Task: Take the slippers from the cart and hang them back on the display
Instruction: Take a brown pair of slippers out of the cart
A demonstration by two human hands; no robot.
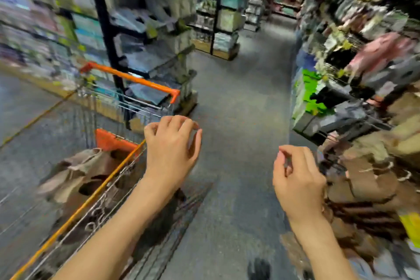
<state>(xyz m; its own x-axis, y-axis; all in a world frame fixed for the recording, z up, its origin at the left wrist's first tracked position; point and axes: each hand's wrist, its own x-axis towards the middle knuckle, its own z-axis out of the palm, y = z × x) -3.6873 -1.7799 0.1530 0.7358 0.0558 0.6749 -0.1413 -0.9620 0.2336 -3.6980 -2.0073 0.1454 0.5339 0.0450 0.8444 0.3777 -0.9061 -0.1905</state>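
A: Where are the slippers (75, 179)?
B: Brownish and beige ones lie piled inside the cart (91, 207), below its orange rim. The picture is smeared, so I cannot count them.
A: And the hands?
B: The left hand (172, 148) hangs just beside the cart's right rim, above the floor, fingers loosely curled with nothing in them. The right hand (295, 175) is well apart from the cart, across the aisle, its thumb and forefinger nearly meeting; nothing shows between them, though the blur makes it hard to be sure.
A: What is on that far side from the cart?
B: The slipper display (368, 166), crowded with brown and tan pairs, with pink and grey ones higher up. The right hand is just beside it, not plainly touching.
A: Anything else near the cart?
B: Its orange handle bar (129, 78) stands at the far end. Behind that is a black-framed shelf unit (145, 36) with folded goods. The grey floor (238, 120) runs between cart and display, and some bright green packs (309, 95) sit farther along the display side.
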